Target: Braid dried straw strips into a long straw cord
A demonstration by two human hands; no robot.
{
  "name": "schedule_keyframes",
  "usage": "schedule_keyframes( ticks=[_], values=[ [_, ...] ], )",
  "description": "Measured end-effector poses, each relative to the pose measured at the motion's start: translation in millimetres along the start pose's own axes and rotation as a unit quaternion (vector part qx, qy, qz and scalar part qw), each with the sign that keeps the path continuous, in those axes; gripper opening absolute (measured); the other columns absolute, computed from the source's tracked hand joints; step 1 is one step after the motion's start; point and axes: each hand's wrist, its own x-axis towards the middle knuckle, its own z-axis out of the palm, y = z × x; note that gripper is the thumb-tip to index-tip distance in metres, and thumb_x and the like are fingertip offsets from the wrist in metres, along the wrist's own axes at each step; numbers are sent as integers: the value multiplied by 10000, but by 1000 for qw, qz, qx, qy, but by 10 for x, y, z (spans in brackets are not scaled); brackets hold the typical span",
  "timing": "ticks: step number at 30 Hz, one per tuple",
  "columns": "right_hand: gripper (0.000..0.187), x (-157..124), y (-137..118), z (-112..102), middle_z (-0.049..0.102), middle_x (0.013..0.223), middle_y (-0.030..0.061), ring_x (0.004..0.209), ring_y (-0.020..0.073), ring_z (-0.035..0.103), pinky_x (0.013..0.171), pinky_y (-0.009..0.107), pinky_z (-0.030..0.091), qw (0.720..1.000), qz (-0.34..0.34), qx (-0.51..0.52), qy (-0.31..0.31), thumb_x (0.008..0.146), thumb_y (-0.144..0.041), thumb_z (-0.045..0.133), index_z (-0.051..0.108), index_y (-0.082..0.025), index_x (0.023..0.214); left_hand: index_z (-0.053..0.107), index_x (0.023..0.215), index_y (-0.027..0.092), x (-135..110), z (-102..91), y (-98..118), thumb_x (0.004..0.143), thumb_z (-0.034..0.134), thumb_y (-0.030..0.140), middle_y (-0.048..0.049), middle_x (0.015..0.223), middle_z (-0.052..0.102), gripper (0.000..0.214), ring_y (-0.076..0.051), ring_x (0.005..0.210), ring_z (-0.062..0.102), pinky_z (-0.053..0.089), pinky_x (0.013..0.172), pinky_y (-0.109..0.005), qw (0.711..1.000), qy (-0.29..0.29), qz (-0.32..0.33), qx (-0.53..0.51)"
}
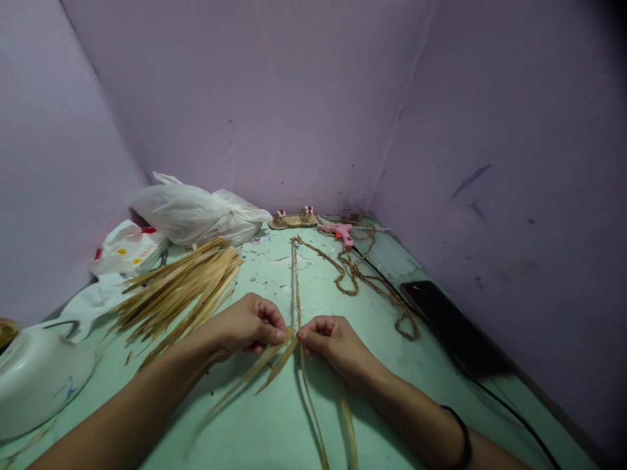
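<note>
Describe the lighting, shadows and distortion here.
Head view: dim, even light; soft shadows lie under the left hand and right hand, which pinch the straw strips; wide-angle bending splays the table edges; the top right corner darkens; the far glue gun looks soft.

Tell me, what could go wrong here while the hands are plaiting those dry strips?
The left hand and right hand pinch the thin strips only at the fingertips, so one might slip and the plaited cord could loosen. The cord's far end lies in loops beside the pink glue gun; a tug might drag it.
</note>
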Motion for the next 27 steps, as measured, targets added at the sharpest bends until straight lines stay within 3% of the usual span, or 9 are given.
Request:
schedule_keyframes(
  ticks=[3, 8, 14, 21, 27],
  values=[
    [170, -2, -4, 0, 515, 476, -16, 442, 48, 389, 475, 191, 281, 1000, -4, 5, -5, 612, -250, 607, 540, -109, 542, 559, 560, 128, 27, 11, -36, 499, 594, 220, 52, 396, 437, 116, -53, 356, 352, 230, 382, -186, 999, -35, 4, 2],
    [182, 6, 14, -5, 528, 484, -6, 441, 50, 397, 463, 189, 276, 1000, 3, 6, -6, 620, -263, 603, 553, -104, 547, 546, 547, 123, 118, 90, -135, 517, 555, 188, 61, 387, 420, 72, -42, 356, 334, 251, 390, -182, 999, 3, 31, 23],
    [169, 12, 22, -6, 531, 488, -7, 440, 48, 405, 459, 188, 275, 1000, -4, 8, -5, 620, -243, 604, 546, -103, 544, 514, 604, 146, 149, 142, -167, 526, 525, 209, 56, 380, 446, 100, -83, 331, 404, 293, 364, -193, 999, 15, 1, 33],
    [176, 4, 24, -14, 530, 494, -11, 442, 45, 403, 452, 184, 270, 1000, 4, 24, -18, 620, -256, 616, 544, -109, 555, 641, 658, 88, 115, 159, -159, 576, 517, 267, 25, 401, 470, 233, -68, 346, 383, 292, 382, -197, 996, -14, 15, 83],
    [171, -1, 18, -5, 544, 496, -3, 448, 48, 411, 484, 191, 295, 999, -5, 24, -23, 615, -251, 611, 550, -109, 544, 588, 498, 97, 113, 222, -79, 537, 497, 177, 39, 331, 412, 126, -44, 322, 311, 220, 355, -179, 995, 36, 37, 87]
  ],
)
